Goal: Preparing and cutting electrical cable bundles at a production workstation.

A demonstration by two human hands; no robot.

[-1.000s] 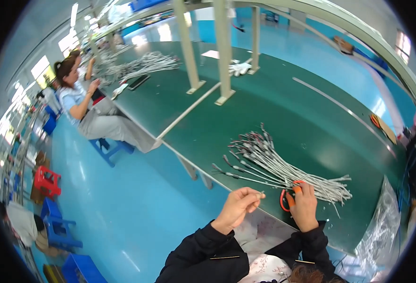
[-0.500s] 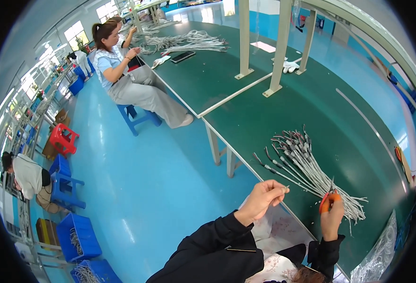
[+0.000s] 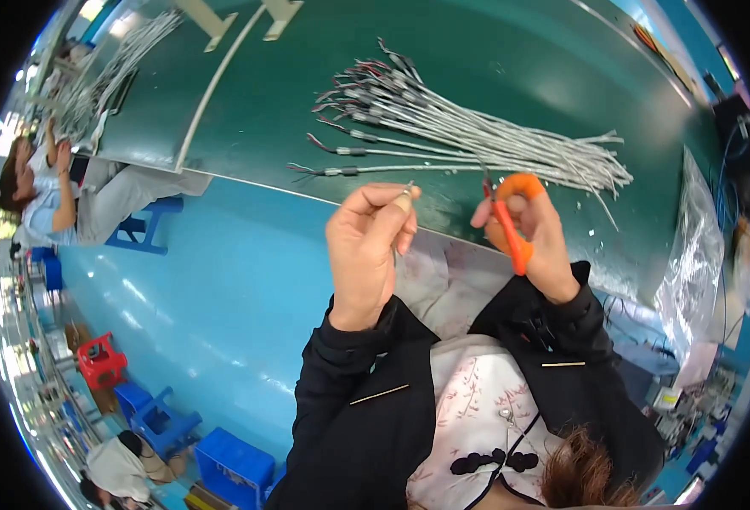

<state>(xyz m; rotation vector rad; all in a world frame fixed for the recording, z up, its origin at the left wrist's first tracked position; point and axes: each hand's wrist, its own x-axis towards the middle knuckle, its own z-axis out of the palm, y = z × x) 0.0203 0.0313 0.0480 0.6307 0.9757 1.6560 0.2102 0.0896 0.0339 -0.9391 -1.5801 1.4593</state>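
Note:
My left hand is raised just off the table's front edge, its thumb and index finger pinching the end of a thin grey cable. Most of that cable is hidden by the fingers. To its right, my right hand is closed around orange-handled scissors, blades pointing away from me and apart from the cable end. Beyond both hands lies a bundle of grey-white cables. Their left ends carry dark sleeves and split into thin red and dark wires.
The green table has small white scraps near its front edge. Clear plastic sheeting hangs at the right corner. At far left a co-worker sits beside another cable pile. Blue bins and a red stool stand on the floor.
The view has swung downward and to the right, bringing my hands nearer the middle. The scissors have come off the bundle and closer to my left hand, which still pinches the cable.

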